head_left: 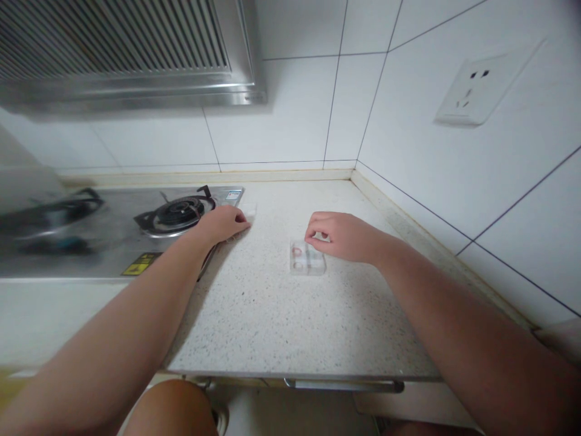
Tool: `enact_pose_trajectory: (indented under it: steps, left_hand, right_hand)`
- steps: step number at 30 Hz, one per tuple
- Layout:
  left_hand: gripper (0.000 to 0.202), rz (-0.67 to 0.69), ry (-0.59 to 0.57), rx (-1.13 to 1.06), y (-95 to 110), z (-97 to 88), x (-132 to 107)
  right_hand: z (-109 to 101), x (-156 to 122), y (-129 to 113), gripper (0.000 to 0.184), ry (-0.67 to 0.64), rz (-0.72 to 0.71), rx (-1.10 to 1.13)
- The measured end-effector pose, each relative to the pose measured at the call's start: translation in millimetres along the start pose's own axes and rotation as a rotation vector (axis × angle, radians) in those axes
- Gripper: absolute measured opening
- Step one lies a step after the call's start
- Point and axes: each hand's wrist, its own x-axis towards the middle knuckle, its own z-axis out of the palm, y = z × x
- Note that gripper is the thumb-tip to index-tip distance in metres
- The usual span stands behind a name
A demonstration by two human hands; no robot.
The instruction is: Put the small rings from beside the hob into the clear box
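Observation:
A small clear plastic box (307,259) with reddish marks inside lies on the speckled countertop (272,315). My right hand (344,235) rests at the box's far right corner, fingers curled and pinched on its edge. My left hand (222,223) lies at the right edge of the steel gas stove (113,230), fingers closed over a small clear or white piece (250,212) that I cannot make out.
A gas burner (177,214) sits just left of my left hand. A range hood (127,54) hangs above the stove. Tiled walls meet in the corner, with a wall socket (472,91) on the right. A drawer handle (344,384) shows under the counter's front edge.

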Motion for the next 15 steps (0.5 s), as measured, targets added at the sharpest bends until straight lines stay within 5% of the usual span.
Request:
enact_pose_trajectory:
  steps: [15]
  left_hand:
    - [0.032,0.009,0.094,-0.001,3.6,-4.0,-0.5]
  right_hand:
    - [0.1,-0.5,0.8,0.018,-0.002,0.007,0.003]
